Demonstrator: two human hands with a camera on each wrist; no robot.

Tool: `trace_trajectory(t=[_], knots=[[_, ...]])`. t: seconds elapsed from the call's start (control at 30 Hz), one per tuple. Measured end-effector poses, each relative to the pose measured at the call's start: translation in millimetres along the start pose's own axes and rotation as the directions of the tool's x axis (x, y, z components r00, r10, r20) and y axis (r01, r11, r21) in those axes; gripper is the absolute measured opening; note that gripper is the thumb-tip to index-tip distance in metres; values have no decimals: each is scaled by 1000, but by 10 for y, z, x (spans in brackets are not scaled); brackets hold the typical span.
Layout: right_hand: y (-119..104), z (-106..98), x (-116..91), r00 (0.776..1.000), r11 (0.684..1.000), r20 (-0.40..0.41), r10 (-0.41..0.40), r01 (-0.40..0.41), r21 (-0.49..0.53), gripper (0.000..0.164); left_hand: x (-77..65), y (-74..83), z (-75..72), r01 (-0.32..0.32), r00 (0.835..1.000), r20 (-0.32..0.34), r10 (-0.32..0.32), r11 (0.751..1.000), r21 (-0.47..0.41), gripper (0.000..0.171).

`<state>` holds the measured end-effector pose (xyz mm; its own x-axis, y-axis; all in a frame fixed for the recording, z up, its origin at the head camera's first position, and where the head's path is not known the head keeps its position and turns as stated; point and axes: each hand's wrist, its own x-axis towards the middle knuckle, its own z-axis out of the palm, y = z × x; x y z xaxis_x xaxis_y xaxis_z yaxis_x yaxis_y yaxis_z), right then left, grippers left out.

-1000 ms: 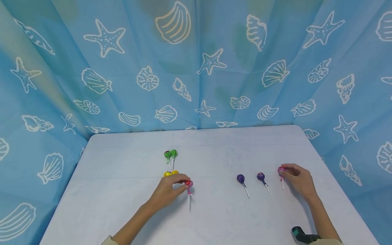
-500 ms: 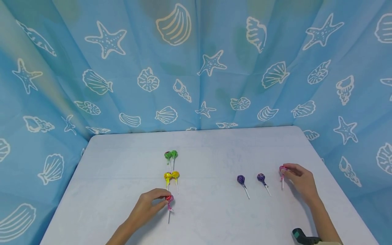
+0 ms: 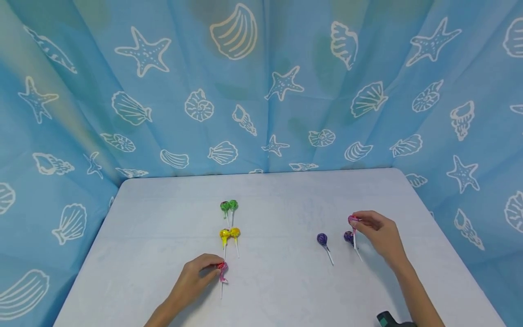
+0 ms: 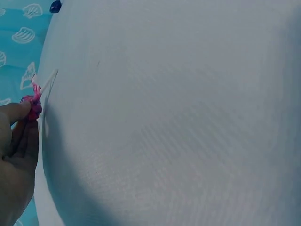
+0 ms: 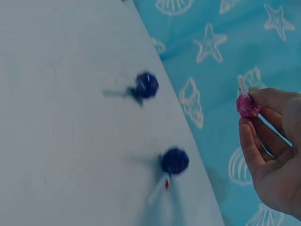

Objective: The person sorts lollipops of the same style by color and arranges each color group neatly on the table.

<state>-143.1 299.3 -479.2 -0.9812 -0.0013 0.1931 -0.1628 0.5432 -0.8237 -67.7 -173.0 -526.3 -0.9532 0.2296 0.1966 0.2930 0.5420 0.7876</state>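
My left hand [image 3: 195, 275] pinches the head of a red-and-pink wrapped lollipop [image 3: 222, 267], its white stick pointing toward me, just below the yellow pair. In the left wrist view the thumb and fingers hold that lollipop [image 4: 33, 106] by its wrapped ball. My right hand [image 3: 380, 234] grips a pink lollipop [image 3: 353, 220] by its head, above one purple lollipop [image 3: 348, 236] and partly covering it. Another purple lollipop [image 3: 322, 239] lies to the left of that. The right wrist view shows the pink lollipop [image 5: 248, 106] between thumb and fingertips.
Two yellow lollipops [image 3: 234, 233] lie side by side at the table's left middle, with two green lollipops [image 3: 233, 205] behind them. A blue shell-print curtain [image 3: 261, 91] hangs behind the white table [image 3: 286, 195]. A dark device [image 3: 388, 319] shows by the right forearm.
My left hand has carried the red-and-pink lollipop left and nearer me, uncovering the yellow pair. My right hand has lifted the pink lollipop and moved it left, over a purple one.
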Motion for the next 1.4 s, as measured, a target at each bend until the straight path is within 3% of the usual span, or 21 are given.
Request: trace_trajectory(t=[0.43,0.97,1.2,1.4], knots=[[-466,682,-76,976,969,195,-100,52,241,20,25,14,42,-3,1000,-12,3,1000,9,24],[-733,1590,-290,918,961,390,-73,-40,273,15,37,27,59,44,999,-19,-44,999,8,24],[-774,1889,-363,902,972,428,-64,-42,233,13,47,19,46,80,996,-27,-80,997,2,25],[-808,2071,-430,896,971,443,-38,-72,229,14,35,-9,54,48,998,-30,-49,999,-25,24]])
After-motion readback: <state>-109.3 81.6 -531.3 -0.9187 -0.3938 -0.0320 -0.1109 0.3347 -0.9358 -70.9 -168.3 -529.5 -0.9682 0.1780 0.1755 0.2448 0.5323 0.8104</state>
